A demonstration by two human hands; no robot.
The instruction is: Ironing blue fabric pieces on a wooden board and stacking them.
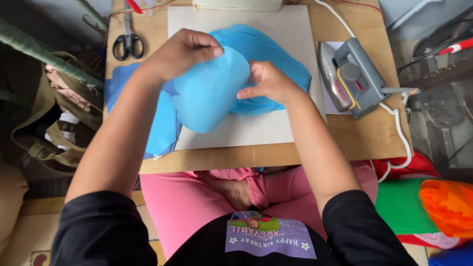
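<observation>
Blue fabric point(212, 93) (curled, above the board) pinched by left hand point(185, 51), right hand point(268, 81).

Matt blue cloth point(212, 93), wooden board point(246, 157)

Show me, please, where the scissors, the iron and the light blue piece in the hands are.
Scissors point(128, 43): head view, on the black handles.
Iron point(351, 78): head view, on the grey handle.
Light blue piece point(207, 93): head view, on its smooth middle between both hands.
</observation>
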